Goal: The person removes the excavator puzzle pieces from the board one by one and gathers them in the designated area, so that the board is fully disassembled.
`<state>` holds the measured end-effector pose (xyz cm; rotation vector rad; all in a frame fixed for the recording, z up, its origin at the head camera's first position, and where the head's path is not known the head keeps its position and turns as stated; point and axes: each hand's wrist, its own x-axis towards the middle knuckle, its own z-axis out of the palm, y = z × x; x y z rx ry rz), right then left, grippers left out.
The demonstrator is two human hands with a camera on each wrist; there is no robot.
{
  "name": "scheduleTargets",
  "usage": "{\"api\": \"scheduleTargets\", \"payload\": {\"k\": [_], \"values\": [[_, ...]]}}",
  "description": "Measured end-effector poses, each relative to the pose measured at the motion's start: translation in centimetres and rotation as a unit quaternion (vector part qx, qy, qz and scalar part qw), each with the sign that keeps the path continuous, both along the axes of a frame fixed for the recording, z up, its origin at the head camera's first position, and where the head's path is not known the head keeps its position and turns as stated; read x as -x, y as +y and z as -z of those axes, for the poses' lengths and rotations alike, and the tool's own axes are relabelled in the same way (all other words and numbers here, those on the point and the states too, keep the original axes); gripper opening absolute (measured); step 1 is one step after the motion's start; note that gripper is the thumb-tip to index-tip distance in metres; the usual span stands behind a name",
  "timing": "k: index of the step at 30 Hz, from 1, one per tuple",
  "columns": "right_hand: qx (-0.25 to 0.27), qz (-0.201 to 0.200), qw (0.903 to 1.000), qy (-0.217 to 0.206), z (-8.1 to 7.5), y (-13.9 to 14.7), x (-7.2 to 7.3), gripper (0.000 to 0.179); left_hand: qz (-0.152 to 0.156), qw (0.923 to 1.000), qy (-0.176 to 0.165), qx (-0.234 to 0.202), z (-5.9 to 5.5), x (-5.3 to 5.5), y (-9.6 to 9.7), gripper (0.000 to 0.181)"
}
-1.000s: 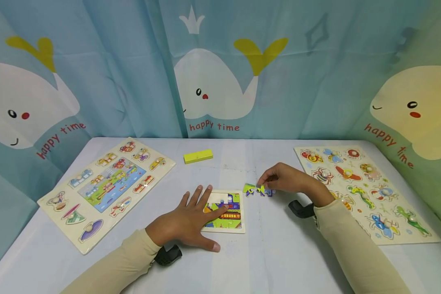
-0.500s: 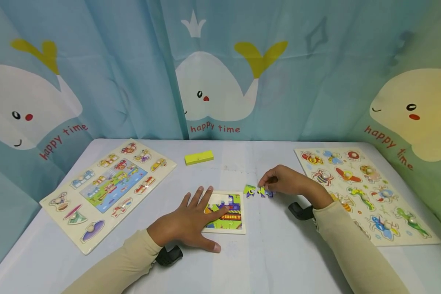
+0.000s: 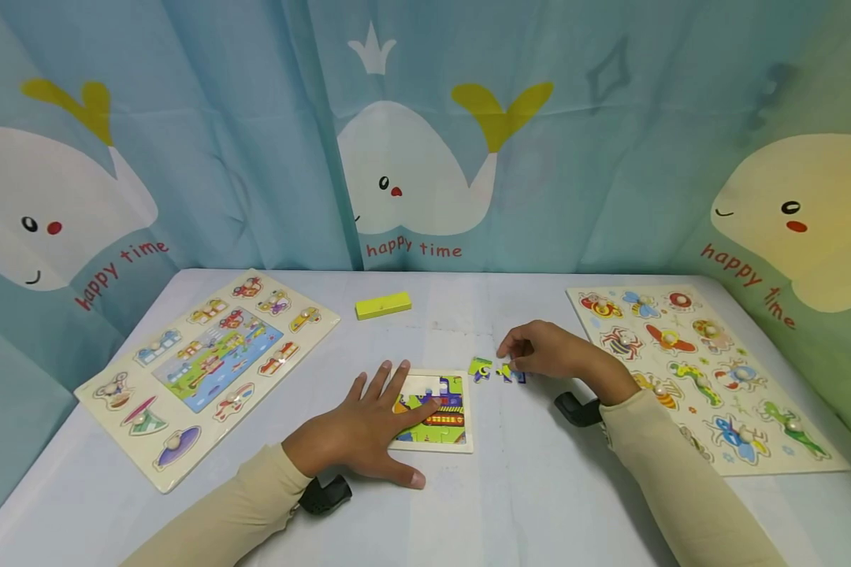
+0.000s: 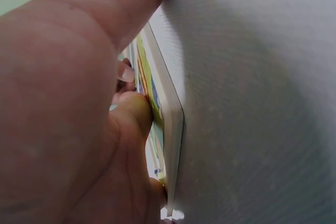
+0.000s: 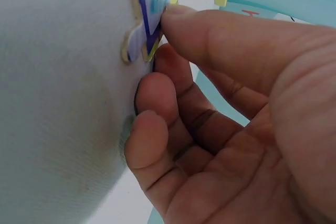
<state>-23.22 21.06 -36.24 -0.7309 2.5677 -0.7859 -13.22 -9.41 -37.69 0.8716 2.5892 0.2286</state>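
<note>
In the head view my left hand (image 3: pixel 369 433) lies flat with fingers spread over a small square jigsaw tray (image 3: pixel 470 429), covering its left part. A colourful picture fills much of the tray, and bare white shows near its top. The left wrist view has the tray's pale edge (image 4: pixel 170 114) beside the palm. To the right of the tray, my right hand (image 3: pixel 553 350) has thumb and curled fingers at a jigsaw piece (image 3: pixel 503 373). Up close the thumb tip rests on the purple-blue jigsaw piece (image 5: pixel 152 9). A second, green-and-purple piece (image 3: pixel 480 369) lies just left of it.
A yellow block-like box (image 3: pixel 384 305) sits behind the tray. A knobbed picture board (image 3: pixel 142 450) lies angled at the left, and an insect peg board (image 3: pixel 783 462) at the right near my right forearm. A whale-print curtain (image 3: pixel 425 157) stands behind the table.
The right index finger has drawn slightly away from the thumb. A narrow gap now shows between the two loose pieces. The left hand has stayed on the tray.
</note>
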Motion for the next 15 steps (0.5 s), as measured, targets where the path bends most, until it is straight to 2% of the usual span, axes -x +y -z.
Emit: {"api": "scheduleTargets", "payload": {"k": [6, 10, 15], "values": [[-0.008, 0.004, 0.9999, 0.007, -0.10, 0.00, 0.07, 0.010, 0.001, 1.0000, -0.003, -0.001, 0.17, 0.22, 0.01, 0.094], [-0.017, 0.020, 0.9995, 0.016, -0.53, -0.07, -0.13, 0.008, 0.001, 1.0000, -0.010, -0.002, 0.19, 0.24, 0.01, 0.095], [-0.009, 0.027, 0.9989, 0.037, -0.90, -0.66, -0.55, 0.011, 0.000, 0.9999, -0.014, -0.009, 0.14, 0.27, 0.03, 0.094]]}}
